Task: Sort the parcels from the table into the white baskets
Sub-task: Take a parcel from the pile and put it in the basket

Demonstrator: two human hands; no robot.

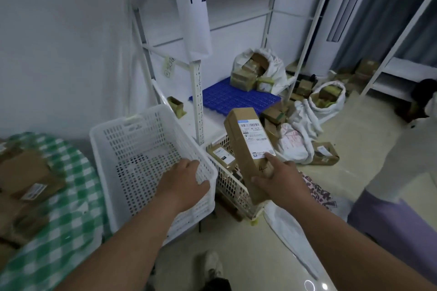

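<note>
My right hand (281,182) grips a long brown cardboard parcel (246,139) by its lower end, thumb on the white shipping label, holding it above a second white basket (231,184) that has a labelled parcel (222,155) inside. My left hand (184,179) grips the right rim of the nearer white basket (132,149), fingers curled over the edge. That basket looks bare inside. Several brown parcels (26,177) lie on the table with the green checked cloth (78,196) at the left.
A white shelf rack (197,101) with a "1-2" sign stands behind the baskets, a blue pallet (227,97) on the floor under it. White sacks of parcels (328,99) and loose boxes litter the floor to the right. A person's white trousers (406,146) stand at far right.
</note>
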